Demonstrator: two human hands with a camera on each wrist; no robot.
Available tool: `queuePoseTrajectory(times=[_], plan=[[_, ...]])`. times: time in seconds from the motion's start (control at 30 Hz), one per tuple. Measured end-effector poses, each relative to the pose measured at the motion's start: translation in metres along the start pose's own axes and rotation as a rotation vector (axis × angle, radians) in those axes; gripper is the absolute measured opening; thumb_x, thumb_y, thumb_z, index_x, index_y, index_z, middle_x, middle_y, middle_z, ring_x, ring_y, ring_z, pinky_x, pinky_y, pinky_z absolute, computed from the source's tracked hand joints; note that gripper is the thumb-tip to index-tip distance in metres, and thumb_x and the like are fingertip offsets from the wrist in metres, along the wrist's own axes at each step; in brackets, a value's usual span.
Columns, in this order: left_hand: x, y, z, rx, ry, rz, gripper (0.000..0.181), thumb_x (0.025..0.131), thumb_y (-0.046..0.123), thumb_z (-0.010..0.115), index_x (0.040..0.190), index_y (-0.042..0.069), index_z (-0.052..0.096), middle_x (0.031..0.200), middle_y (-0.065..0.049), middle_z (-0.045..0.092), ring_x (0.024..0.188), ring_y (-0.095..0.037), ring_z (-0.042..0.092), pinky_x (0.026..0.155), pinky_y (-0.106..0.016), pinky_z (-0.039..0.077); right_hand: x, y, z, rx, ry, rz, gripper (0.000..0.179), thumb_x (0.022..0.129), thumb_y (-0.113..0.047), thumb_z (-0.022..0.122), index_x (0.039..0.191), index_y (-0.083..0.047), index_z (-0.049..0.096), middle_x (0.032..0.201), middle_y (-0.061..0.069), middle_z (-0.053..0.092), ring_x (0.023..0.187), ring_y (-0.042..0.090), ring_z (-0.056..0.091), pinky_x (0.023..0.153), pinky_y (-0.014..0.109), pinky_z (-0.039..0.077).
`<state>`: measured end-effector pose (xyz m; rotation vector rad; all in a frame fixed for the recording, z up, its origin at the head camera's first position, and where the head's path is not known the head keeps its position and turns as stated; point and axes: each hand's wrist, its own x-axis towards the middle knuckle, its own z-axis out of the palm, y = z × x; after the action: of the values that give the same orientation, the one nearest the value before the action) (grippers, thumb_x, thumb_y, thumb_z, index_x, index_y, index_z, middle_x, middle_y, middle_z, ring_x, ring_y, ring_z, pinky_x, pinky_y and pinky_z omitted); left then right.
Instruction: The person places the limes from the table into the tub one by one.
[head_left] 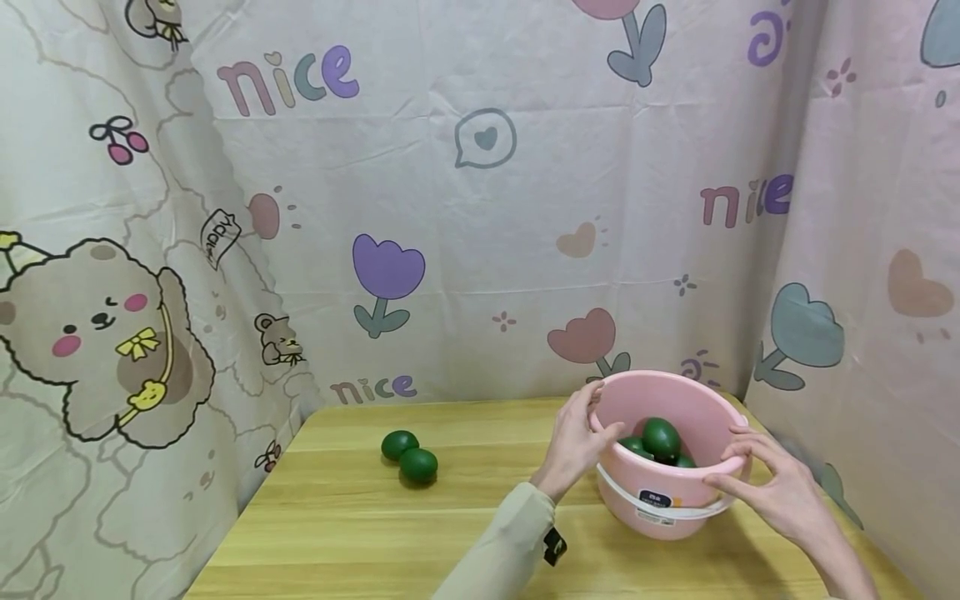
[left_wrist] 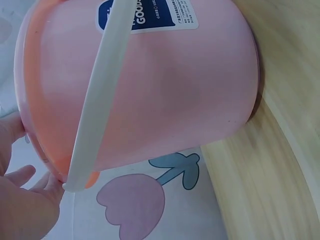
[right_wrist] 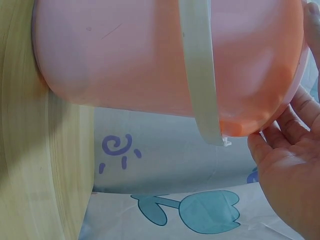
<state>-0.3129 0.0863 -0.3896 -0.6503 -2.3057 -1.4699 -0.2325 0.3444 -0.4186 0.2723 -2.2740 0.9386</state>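
Observation:
A pink bucket (head_left: 660,479) stands at the right of the table in the head view, its white handle (left_wrist: 97,95) hanging down the near side. Inside it lie several dark green, oval, avocado-like fruits (head_left: 661,438), partly hidden by the near rim. My left hand (head_left: 573,437) grips the bucket's left rim, thumb at the near side. On the opposite side, my right hand (head_left: 776,483) holds the right rim between thumb and fingers. Both wrist views show the bucket's outer wall, with fingertips at the rim.
Two more green fruits (head_left: 417,466) lie touching each other on the wooden table (head_left: 330,517), left of the bucket. A printed curtain (head_left: 480,250) hangs behind the table and along both sides. The bucket stands near the table's right edge.

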Motion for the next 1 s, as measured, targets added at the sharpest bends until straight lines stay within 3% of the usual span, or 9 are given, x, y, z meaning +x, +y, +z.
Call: queuePoseTrajectory(times=[0.13,0.27,0.37,0.53,0.7,0.8,0.9,1.0], plan=[[-0.001,0.000,0.000,-0.003,-0.005,0.000,0.062,0.084,0.015,0.077,0.140,0.014,0.051,0.131,-0.011,0.060,0.121,-0.020,0.059,0.100,-0.027,0.049,0.000,0.000,0.000,0.001,0.002,0.005,0.032,0.069,-0.022,0.089,0.090,-0.017,0.066,0.125,-0.033,0.045,0.112,-0.030,0.028,0.092,-0.002,0.017],[-0.002,-0.002,0.000,-0.002,0.006,0.010,0.060,0.085,0.016,0.076,0.140,0.020,0.052,0.129,-0.008,0.061,0.118,-0.017,0.060,0.099,-0.025,0.049,0.000,0.000,0.000,-0.006,0.003,0.006,0.032,0.069,-0.023,0.089,0.091,-0.016,0.066,0.126,-0.033,0.045,0.113,-0.030,0.028,0.091,-0.003,0.018],[-0.003,-0.003,0.000,0.011,0.014,0.033,0.057,0.085,0.016,0.076,0.138,0.023,0.054,0.124,-0.003,0.062,0.097,-0.011,0.062,0.088,-0.020,0.051,0.000,0.000,0.000,-0.010,-0.005,0.016,0.032,0.070,-0.024,0.089,0.092,-0.016,0.066,0.127,-0.032,0.046,0.113,-0.030,0.026,0.092,-0.002,0.017],[-0.005,-0.004,-0.001,0.046,0.026,0.081,0.050,0.087,0.017,0.074,0.135,0.017,0.059,0.109,0.001,0.063,0.070,-0.005,0.054,0.071,-0.015,0.047,0.000,0.000,0.000,-0.009,-0.013,0.030,0.032,0.071,-0.024,0.088,0.093,-0.016,0.066,0.130,-0.029,0.046,0.113,-0.030,0.025,0.096,0.000,0.016],[-0.007,-0.005,-0.001,0.054,0.023,0.092,0.048,0.088,0.017,0.073,0.134,0.016,0.059,0.092,0.004,0.058,0.069,-0.002,0.052,0.069,-0.014,0.046,-0.001,0.000,0.000,0.004,-0.014,0.024,0.031,0.071,-0.023,0.088,0.092,-0.015,0.066,0.129,-0.029,0.046,0.113,-0.030,0.026,0.096,0.000,0.016],[-0.008,-0.007,-0.003,0.068,0.019,0.120,0.048,0.089,0.016,0.073,0.135,0.014,0.059,0.085,-0.001,0.058,0.068,-0.003,0.050,0.069,-0.014,0.045,-0.001,0.000,0.000,0.012,-0.014,0.022,0.031,0.071,-0.022,0.088,0.091,-0.016,0.066,0.128,-0.030,0.045,0.112,-0.029,0.026,0.096,0.001,0.017],[-0.010,-0.009,-0.007,0.094,0.035,0.167,0.047,0.089,0.016,0.072,0.134,0.012,0.059,0.090,-0.006,0.064,0.076,-0.009,0.056,0.078,-0.016,0.049,-0.001,0.000,0.000,0.014,-0.010,0.017,0.031,0.070,-0.021,0.089,0.090,-0.015,0.066,0.127,-0.031,0.045,0.112,-0.028,0.027,0.094,0.000,0.017],[-0.011,-0.012,-0.012,0.108,0.066,0.202,0.044,0.089,0.015,0.072,0.132,0.011,0.061,0.108,-0.006,0.069,0.098,-0.014,0.064,0.094,-0.023,0.051,0.000,0.000,0.000,0.015,-0.006,0.011,0.031,0.070,-0.021,0.089,0.091,-0.014,0.066,0.126,-0.033,0.044,0.112,-0.029,0.028,0.094,-0.001,0.017]])
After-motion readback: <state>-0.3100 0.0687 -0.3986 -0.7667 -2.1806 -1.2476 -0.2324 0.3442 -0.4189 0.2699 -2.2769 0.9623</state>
